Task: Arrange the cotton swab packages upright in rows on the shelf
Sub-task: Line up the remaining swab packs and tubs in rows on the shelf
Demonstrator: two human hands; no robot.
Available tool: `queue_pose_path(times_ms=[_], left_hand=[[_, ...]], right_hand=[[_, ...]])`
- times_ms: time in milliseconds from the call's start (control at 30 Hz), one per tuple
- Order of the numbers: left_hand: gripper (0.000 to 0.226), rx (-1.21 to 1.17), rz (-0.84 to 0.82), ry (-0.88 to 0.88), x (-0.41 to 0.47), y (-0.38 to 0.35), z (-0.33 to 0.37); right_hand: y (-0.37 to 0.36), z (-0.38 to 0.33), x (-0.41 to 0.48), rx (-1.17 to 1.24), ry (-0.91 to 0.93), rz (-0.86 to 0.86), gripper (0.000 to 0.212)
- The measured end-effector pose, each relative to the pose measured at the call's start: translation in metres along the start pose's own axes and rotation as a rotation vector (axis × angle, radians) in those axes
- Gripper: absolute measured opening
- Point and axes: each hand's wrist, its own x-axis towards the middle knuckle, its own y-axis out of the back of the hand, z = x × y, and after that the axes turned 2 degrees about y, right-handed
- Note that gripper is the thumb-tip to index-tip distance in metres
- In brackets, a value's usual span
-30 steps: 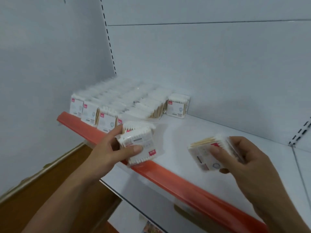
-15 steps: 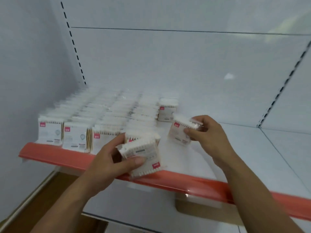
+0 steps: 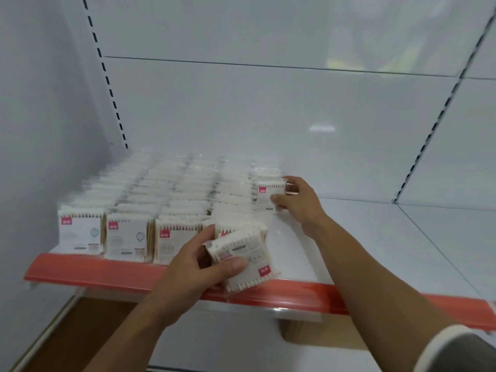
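Right hand [image 3: 300, 202] has carried its package [image 3: 269, 194] to the rows [image 3: 166, 194].

Right hand [image 3: 298, 202] has gone from the shelf's [image 3: 349, 237] front edge, right of middle, to its back. The pack [image 3: 269, 196] it pinches was tilted and off the shelf a second ago; now it is upright, set just in front of the lone back pack [image 3: 265, 171] of the rightmost row.
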Motion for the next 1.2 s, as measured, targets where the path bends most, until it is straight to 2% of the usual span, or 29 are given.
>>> queue_pose_path(times_ms=[233,300,367,467,600,667,833,1067,1133,1200], left_hand=[[0.052,0.02,0.0,0.021,-0.004,-0.001,0.004],[0.047,0.023,-0.004,0.016,-0.004,-0.003,0.005],[0.046,0.002,-0.005,0.009,-0.005,-0.004,0.005],[0.048,-0.031,-0.012,-0.011,-0.004,-0.003,0.002],[0.051,-0.046,-0.004,-0.055,-0.001,-0.003,-0.004],[0.051,-0.043,-0.004,-0.071,-0.001,-0.003,-0.005],[0.05,-0.003,-0.001,-0.087,-0.002,-0.004,-0.005],[0.027,0.051,0.055,-0.044,-0.002,-0.003,-0.007],[0.025,0.07,0.069,-0.04,-0.001,-0.003,-0.009],[0.024,0.056,0.077,-0.037,-0.001,-0.003,-0.009]], right_hand=[[-0.015,0.003,-0.005,-0.107,-0.004,0.086,0.072],[-0.013,-0.002,-0.018,-0.133,0.002,0.096,0.074],[-0.006,-0.01,-0.043,-0.123,0.037,0.088,0.063],[0.01,-0.027,-0.103,-0.059,0.098,-0.038,0.026],[0.018,-0.034,-0.165,-0.152,0.067,-0.331,0.037],[0.014,-0.03,-0.173,-0.175,0.069,-0.356,0.034],[0.01,-0.021,-0.175,-0.093,0.108,-0.248,0.023],[0.028,-0.023,-0.165,0.455,0.028,0.032,0.027],[0.035,-0.03,-0.151,0.443,0.047,0.123,0.023],[0.039,-0.035,-0.133,0.292,0.073,0.197,0.024]])
